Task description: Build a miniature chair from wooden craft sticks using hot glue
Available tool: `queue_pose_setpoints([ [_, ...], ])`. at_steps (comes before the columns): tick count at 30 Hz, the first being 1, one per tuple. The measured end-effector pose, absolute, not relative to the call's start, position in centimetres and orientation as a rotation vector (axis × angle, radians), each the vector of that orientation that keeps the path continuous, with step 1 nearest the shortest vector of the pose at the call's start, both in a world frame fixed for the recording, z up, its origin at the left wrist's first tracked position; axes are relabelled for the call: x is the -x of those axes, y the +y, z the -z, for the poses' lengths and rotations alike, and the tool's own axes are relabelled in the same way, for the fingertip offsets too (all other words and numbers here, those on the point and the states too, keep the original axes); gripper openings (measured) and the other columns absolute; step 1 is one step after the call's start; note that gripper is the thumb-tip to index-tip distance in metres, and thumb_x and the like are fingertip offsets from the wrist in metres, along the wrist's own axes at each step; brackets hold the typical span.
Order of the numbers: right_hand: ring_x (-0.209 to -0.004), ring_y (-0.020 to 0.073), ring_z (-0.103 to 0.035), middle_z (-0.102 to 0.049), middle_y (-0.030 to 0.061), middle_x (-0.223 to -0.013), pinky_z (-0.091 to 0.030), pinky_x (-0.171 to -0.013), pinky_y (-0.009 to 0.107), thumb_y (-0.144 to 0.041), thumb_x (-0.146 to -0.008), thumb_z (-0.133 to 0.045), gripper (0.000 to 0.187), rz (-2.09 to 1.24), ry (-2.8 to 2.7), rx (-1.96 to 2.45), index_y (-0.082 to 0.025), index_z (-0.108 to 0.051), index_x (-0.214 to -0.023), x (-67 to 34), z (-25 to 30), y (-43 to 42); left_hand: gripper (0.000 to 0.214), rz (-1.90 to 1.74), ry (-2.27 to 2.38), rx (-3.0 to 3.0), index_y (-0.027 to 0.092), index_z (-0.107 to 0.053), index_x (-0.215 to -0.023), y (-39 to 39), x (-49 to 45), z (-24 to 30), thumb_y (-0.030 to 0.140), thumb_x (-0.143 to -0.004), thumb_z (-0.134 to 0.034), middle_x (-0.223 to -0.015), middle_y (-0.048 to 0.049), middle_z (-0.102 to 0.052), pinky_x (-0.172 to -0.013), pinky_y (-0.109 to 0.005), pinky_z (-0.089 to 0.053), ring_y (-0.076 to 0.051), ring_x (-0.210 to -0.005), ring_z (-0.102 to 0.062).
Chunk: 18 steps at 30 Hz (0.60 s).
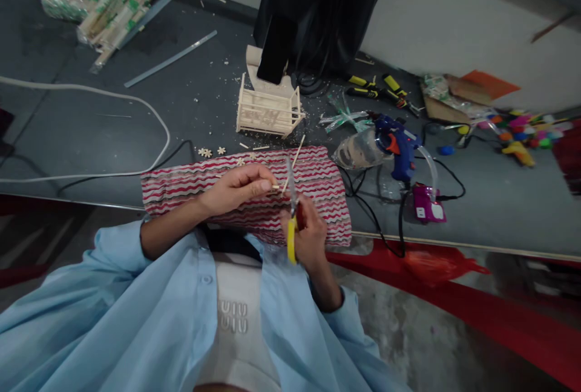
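Grey bench (pixel 82 132) runs along a pale wall (pixel 436 11), with a striped cloth (pixel 181 189) over its near edge. Above the cloth, the left hand (pixel 238 189) pinches a small wooden piece (pixel 275 187) between thumb and finger, its tip pointing right. The right hand (pixel 312 231) is closed round the yellow handle of the scissors (pixel 291 244), whose blurred blades point away from the body. So the piece lies just left of the blades, its long axis sideways, roughly square to theirs; whether they touch cannot be told. A thin stick (pixel 298 151) slants from lower left to upper right by the blades; what holds it is unclear. Beyond the cloth are flower-shaped pieces (pixel 221 150) and a wooden frame (pixel 270 107), with a phone (pixel 276 53) behind it; a blue glue gun (pixel 403 150) is farther right.
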State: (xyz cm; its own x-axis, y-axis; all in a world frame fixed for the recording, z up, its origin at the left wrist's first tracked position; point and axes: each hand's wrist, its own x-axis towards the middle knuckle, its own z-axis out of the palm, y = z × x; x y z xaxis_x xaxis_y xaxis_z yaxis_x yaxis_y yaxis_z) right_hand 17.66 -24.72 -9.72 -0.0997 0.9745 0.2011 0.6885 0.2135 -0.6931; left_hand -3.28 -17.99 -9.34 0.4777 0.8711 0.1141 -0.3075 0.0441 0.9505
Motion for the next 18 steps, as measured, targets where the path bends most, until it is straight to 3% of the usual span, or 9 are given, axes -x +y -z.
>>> queue_pose_setpoints([
  [4,-0.069,0.0138,-0.061,-0.066,-0.0014,-0.086,-0.052,-0.067,0.028,-0.038,-0.092,-0.063,0.029,-0.763,-1.583,1.562,-0.025,-0.063,-0.118,-16.9,8.3,-24.4,0.035,-0.913,0.613,-1.215,0.014,-0.061,-0.089,-17.8,3.4,8.7,0.048,-0.091,-0.070,-0.064,0.0065,-0.046,-0.052,-0.017,-0.030,-0.005,-0.056,-0.037],
  [7,-0.074,0.0139,-0.065,-0.068,-0.0016,-0.089,-0.053,-0.066,0.027,-0.040,-0.088,-0.071,0.037,-0.942,-1.438,1.500,-0.026,-0.061,-0.120,-16.1,7.9,-24.1,0.030,-0.780,0.604,-1.265,0.013,-0.063,-0.087,-17.9,3.2,8.7,0.042,-0.090,-0.070,-0.068,0.0042,-0.053,-0.054,-0.017,-0.034,-0.006,-0.059,-0.044],
  [13,-0.061,0.0093,-0.063,-0.068,-0.0073,-0.079,-0.051,-0.057,0.023,-0.033,-0.084,-0.075,0.031,-1.163,-1.175,1.346,-0.028,-0.057,-0.110,-14.2,7.7,-23.7,0.031,-0.786,0.563,-1.037,0.013,-0.064,-0.093,-18.2,2.9,8.9,0.038,-0.083,-0.080,-0.066,0.0059,-0.057,-0.052,-0.015,-0.036,-0.004,-0.056,-0.048],
  [18,-0.057,0.0068,-0.060,-0.064,-0.0089,-0.079,-0.042,-0.046,0.017,-0.033,-0.082,-0.076,0.035,-1.200,-0.933,1.338,-0.029,-0.054,-0.109,-12.8,7.2,-23.7,0.032,-0.925,0.529,-0.883,0.015,-0.072,-0.096,-18.4,2.5,9.1,0.041,-0.081,-0.084,-0.076,-0.0009,-0.072,-0.069,-0.023,-0.056,-0.012,-0.069,-0.068],
])
